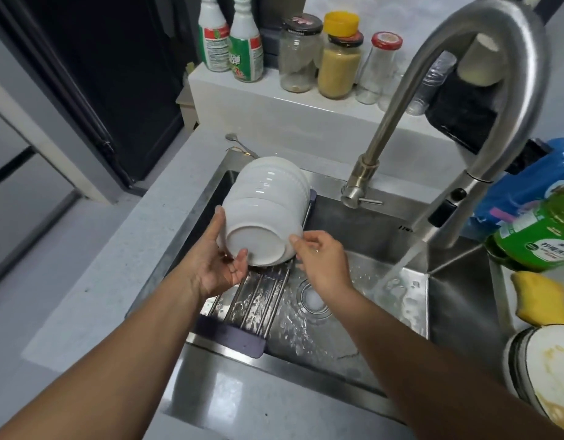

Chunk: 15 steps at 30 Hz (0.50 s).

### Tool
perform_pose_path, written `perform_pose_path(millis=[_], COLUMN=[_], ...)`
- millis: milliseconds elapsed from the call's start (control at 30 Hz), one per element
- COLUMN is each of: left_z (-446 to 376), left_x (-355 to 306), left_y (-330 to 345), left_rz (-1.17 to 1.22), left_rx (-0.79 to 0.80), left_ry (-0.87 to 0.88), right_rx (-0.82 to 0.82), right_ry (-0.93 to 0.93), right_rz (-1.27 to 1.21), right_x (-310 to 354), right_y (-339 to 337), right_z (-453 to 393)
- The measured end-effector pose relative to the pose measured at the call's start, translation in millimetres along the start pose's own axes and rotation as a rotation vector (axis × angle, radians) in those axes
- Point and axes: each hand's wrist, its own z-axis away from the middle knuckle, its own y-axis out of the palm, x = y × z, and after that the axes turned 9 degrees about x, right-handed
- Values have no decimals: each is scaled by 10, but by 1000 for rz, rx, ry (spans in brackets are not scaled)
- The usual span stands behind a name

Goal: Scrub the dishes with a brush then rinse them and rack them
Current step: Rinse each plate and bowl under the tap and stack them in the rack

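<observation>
Several white bowls [268, 204] lie nested on their side on the metal roll-up rack [255, 300] across the left part of the sink [449, 312]. My left hand [220, 258] cups the nearest bowl from the left, thumb on its base and fingers along its side. My right hand [322, 258] touches the same bowl's right rim with its fingertips. Water runs from the faucet [484, 128] into the basin at the right of my hands. No brush is in view.
Dirty dishes [547, 373] are stacked at the lower right, beside a yellow sponge [537, 296] and a green detergent bottle [534, 233]. Jars and bottles [337, 58] line the back ledge. A spoon [239, 142] lies behind the sink. Grey counter [99, 281] spreads to the left.
</observation>
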Motion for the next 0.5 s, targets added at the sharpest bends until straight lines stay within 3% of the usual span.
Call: perform_pose_path(millis=[233, 500], left_z=[-301, -432], left_x=[-93, -148], left_y=[61, 191], left_rz=[-17, -26], left_rx=[-94, -184], left_ry=[-24, -23], right_rx=[-3, 67], right_ry=[55, 65], right_rz=[35, 266], right_x=[29, 10], right_y=[152, 199], right_z=[-267, -341])
